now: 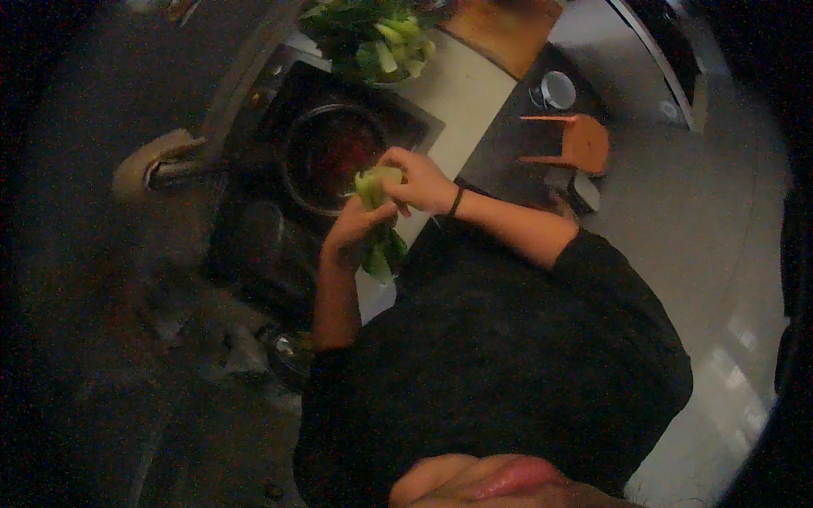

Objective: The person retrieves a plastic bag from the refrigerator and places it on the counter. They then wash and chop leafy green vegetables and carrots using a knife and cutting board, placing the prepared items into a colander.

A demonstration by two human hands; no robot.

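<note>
My left hand (359, 222) is closed around the middle of a leafy green (384, 254), which looks like bok choy. The pale stem end (375, 181) points up and away from me, while the dark leaves hang below the hand. At that stem end, my right hand (419, 181) grips with fingers and thumb; its wrist wears a thin black band. Both hands are at the near right rim of a round pot (336, 149). Something dark reddish lies inside the pot, too dim to identify. The pot stands on a dark cooktop (406, 117).
A heap of similar greens (394, 54) stands beyond the pot on the pale countertop (467, 79). Farther right lies a wooden board (502, 35). On the floor side are an orange stool (587, 145) and a pale round vessel (559, 89). The left side is very dark.
</note>
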